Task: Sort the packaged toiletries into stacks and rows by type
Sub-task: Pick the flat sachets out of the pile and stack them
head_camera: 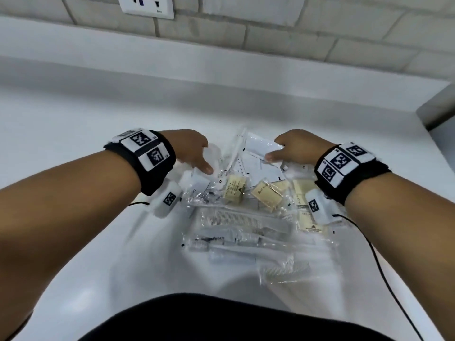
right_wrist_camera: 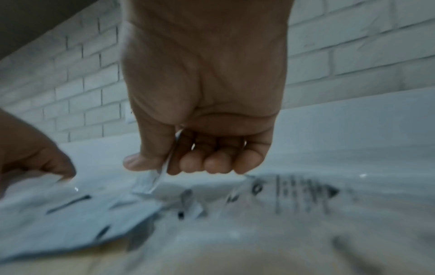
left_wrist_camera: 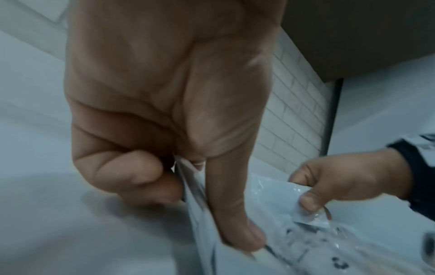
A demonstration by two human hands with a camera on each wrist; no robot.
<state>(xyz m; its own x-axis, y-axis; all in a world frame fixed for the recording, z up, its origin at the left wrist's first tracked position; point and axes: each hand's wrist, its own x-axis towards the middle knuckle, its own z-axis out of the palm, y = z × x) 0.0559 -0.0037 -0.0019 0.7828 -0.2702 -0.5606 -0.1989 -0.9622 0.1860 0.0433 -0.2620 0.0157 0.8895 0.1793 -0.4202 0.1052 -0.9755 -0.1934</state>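
Observation:
A loose pile of packaged toiletries lies on the white counter (head_camera: 73,148). It holds cream soap bars (head_camera: 234,190) (head_camera: 267,196), wrapped combs (head_camera: 236,221) (head_camera: 285,271), a toothbrush pack (head_camera: 221,242) and flat white sachets (head_camera: 266,168). My left hand (head_camera: 204,158) is at the pile's far left. In the left wrist view my left hand (left_wrist_camera: 188,186) pinches the edge of a clear packet (left_wrist_camera: 195,197) between thumb and curled fingers. At the far right, my right hand (head_camera: 278,151) (right_wrist_camera: 164,167) pinches a white sachet (right_wrist_camera: 150,186) by its top edge.
A brick wall with a white socket (head_camera: 146,4) rises behind a raised ledge (head_camera: 221,67). The counter ends at its right edge (head_camera: 433,148). A black cable (head_camera: 379,262) trails from my right wrist. Bare counter lies left of the pile and beyond it.

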